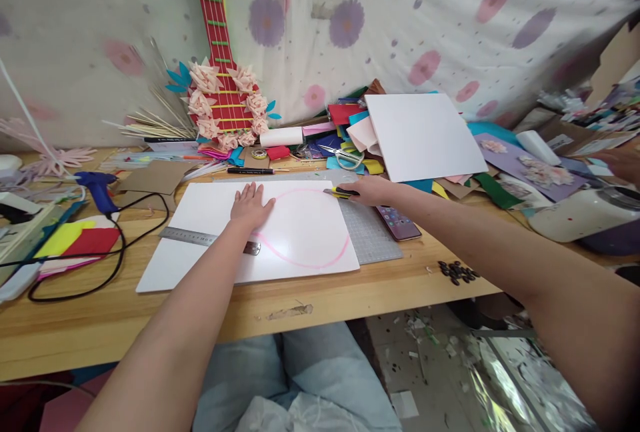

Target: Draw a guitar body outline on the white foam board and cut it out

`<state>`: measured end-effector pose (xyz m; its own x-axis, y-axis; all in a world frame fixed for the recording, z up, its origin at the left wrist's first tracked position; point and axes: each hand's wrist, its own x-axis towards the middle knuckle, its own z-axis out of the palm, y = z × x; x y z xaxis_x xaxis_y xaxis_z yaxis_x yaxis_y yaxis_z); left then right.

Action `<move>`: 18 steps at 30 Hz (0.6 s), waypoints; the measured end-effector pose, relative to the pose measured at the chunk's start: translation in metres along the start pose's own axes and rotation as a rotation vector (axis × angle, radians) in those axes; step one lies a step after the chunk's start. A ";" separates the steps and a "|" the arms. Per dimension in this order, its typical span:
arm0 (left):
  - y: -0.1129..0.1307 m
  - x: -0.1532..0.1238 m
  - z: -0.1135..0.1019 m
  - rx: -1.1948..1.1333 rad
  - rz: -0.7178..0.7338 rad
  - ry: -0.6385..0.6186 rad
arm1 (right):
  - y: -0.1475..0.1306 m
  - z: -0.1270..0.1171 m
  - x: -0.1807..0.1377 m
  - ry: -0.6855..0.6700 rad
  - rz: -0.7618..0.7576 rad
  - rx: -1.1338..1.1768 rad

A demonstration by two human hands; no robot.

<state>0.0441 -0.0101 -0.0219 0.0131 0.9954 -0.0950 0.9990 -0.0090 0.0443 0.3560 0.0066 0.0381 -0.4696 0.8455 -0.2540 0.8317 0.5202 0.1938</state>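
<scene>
**Knife blade meets pink outline on white board**

The person's left hand [250,207] lies flat with fingers spread on a white board [305,229], which sits on the wooden table [100,329] in front of the person. The right hand [371,190] is closed around a yellow and black knife [344,192], its blade at the upper right part of a pink outline [320,265] drawn on the board. A metal ruler [187,236] lies across the board, passing under the left forearm; whether the two touch cannot be told. A gray cutting mat [373,235] shows from under the board's right side, with a phone [399,222] near the right hand. Scissors [349,157] lie farther back.
</scene>
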 end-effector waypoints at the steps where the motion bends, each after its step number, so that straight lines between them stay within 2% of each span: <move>1: 0.000 0.000 0.000 -0.001 0.000 -0.001 | 0.000 0.001 -0.002 0.003 -0.003 -0.001; 18: 0.000 0.001 -0.005 0.004 0.009 -0.032 | -0.015 0.007 -0.025 -0.043 0.030 0.072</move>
<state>0.0435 -0.0084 -0.0176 0.0230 0.9917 -0.1262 0.9990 -0.0180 0.0412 0.3575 -0.0230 0.0351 -0.4325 0.8538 -0.2896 0.8650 0.4836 0.1338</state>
